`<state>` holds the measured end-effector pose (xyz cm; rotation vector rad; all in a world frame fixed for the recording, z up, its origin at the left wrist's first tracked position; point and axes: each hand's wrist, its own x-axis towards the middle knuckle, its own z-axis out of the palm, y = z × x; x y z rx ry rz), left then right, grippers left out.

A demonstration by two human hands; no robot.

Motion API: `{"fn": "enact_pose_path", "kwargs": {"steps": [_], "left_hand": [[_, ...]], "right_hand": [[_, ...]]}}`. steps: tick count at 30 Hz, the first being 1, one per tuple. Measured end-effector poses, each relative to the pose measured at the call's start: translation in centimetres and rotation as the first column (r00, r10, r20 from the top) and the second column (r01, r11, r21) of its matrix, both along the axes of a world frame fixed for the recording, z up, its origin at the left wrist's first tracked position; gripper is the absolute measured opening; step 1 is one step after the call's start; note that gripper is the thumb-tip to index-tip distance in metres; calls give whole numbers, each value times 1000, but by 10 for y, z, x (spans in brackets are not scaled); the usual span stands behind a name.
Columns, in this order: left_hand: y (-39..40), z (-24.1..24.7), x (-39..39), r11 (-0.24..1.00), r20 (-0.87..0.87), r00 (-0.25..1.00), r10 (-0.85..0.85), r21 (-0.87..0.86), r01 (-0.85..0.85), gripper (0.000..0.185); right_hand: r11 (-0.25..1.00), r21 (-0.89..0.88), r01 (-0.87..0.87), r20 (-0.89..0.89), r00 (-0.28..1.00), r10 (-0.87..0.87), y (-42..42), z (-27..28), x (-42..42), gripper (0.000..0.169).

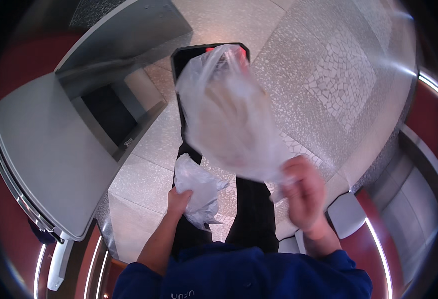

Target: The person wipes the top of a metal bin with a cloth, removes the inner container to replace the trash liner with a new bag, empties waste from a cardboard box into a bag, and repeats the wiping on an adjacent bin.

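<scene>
A large translucent plastic bag (230, 112) is spread out in front of me, its far end over a black open container (174, 71) on the floor. My right hand (304, 188), blurred, is closed on the bag's near corner. Something red shows at the container's far end, partly behind the film. My left hand (179, 202) grips a crumpled white plastic bag (200, 188) above my left leg. The rest of the container is hidden beneath the large bag.
A grey cabinet or counter (50, 149) with a dark opening (110, 114) stands at the left. Terrazzo floor (290, 67) with a mosaic patch (342, 80) extends ahead and right. A grey seat or small panel (346, 215) is at the lower right, beside a red surface.
</scene>
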<state>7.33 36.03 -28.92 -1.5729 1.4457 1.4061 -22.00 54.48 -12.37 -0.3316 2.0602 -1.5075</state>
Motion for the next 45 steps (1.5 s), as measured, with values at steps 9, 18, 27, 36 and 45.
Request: {"fn": "enact_pose_path", "kwargs": {"steps": [9,18,27,36,45], "left_hand": [[3,-13,3,991,-13,993,-120,-60,120,40],[6,-2,-24,991,32,993,116,56,-118,35],[5,-4,-14,984,35,987,154,82,-157,35],[7,-8,-7,991,-45,990,131,6,-131,35],[2,-9,-8,999,-80,996,48,12,-47,41]], "right_hand": [[860,97,501,-303,838,-454,55,22,-12,19],[771,109,628,-262,766,-587,104,-84,-32,17],[553,637,536,-83,762,-642,181,-361,-26,18],[500,849,170,-61,972,-227,207,-349,8,48],[838,509,197,313,864,-393,191,-232,92,31]]}}
